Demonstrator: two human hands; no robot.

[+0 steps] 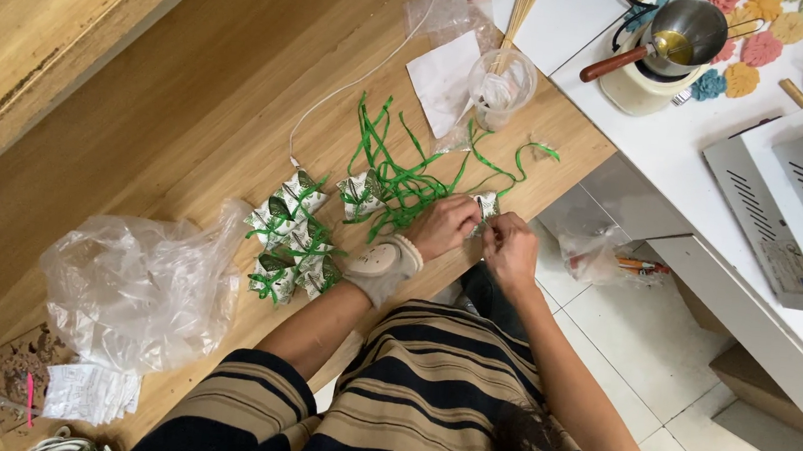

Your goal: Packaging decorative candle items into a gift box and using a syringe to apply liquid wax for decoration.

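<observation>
Both my hands meet at the table's near edge on one small wrapped packet, white with green print. My left hand grips it from the left; a pale wrist brace covers that wrist. My right hand pinches it from the right. A tangle of green ribbon lies just beyond my left hand, with a strand running to the packet. Several tied packets sit in a cluster to the left of my left forearm.
A crumpled clear plastic bag lies at the left. A clear plastic cup with wooden sticks stands behind the ribbon, beside white paper. A white counter at right holds a metal pot and coloured shapes.
</observation>
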